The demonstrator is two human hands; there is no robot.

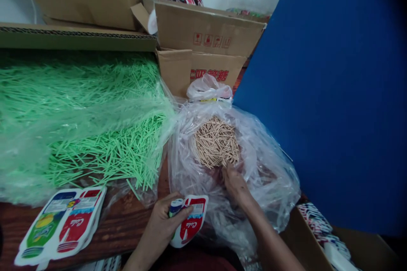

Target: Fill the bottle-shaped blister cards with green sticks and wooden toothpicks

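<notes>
My left hand (160,224) is closed round a bottle-shaped printed pouch (192,221), red with "Cola" on one half; its green and blue half bends under my thumb. My right hand (235,184) reaches into an open clear plastic bag (263,144). Its fingers are pinched together at the near edge of a heap of thin beige sticks (216,142); the fingertips are partly hidden among them. To the left, a stack of the same bottle-shaped pouches (76,223) lies flat on the dark wooden table (124,228).
A carton with a clear liner holds many thin green sticks (108,148) on the left. Behind the bag stands a cardboard box (210,29) with printed packs on top. A large blue panel (327,101) blocks the right side. At lower right, an open carton (302,237) holds more packs.
</notes>
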